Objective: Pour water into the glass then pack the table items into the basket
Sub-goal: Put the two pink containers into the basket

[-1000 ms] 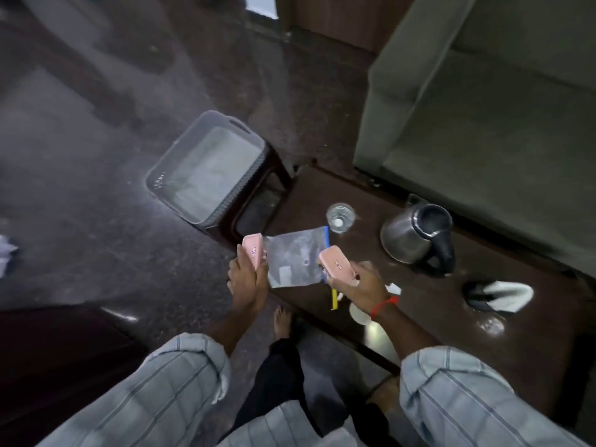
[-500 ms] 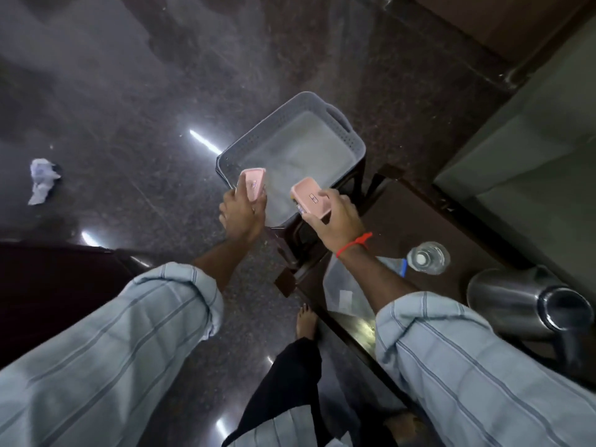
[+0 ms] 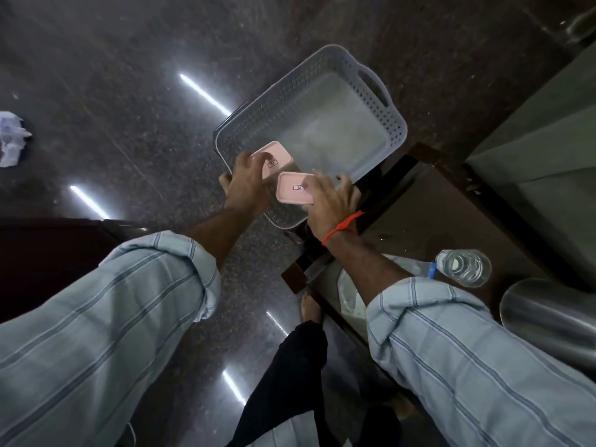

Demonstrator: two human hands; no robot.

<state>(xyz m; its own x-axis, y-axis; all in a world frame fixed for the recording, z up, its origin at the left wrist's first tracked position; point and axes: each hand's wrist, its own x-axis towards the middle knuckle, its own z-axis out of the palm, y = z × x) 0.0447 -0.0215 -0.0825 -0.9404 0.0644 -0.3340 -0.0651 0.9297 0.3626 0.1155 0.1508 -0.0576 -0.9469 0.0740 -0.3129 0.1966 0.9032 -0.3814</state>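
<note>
A grey perforated basket [image 3: 354, 64] sits on a dark stool left of the wooden table [image 3: 435, 214]. Two flat pink boxes lie side by side in its near corner. My left hand [image 3: 246, 185] has its fingers on the left pink box [image 3: 277, 154], thumb spread outside the rim. My right hand [image 3: 329, 204], with a red thread on the wrist, grips the right pink box [image 3: 292, 191] by its near edge. A glass of water [image 3: 462, 267] stands on the table beside a clear zip bag [image 3: 351, 301] that my right forearm partly hides. The steel kettle [image 3: 548, 317] shows at the right edge.
A green sofa [image 3: 548, 150] stands behind the table. A crumpled white paper [image 3: 11, 137] lies on the dark polished floor at the left. A dark piece of furniture [image 3: 48, 253] sits under my left sleeve. My bare foot [image 3: 311, 308] rests by the table's corner.
Both hands carried the pink boxes from above the table leftward over the basket rim and lowered them flat into its near corner. My view swung left and down.
</note>
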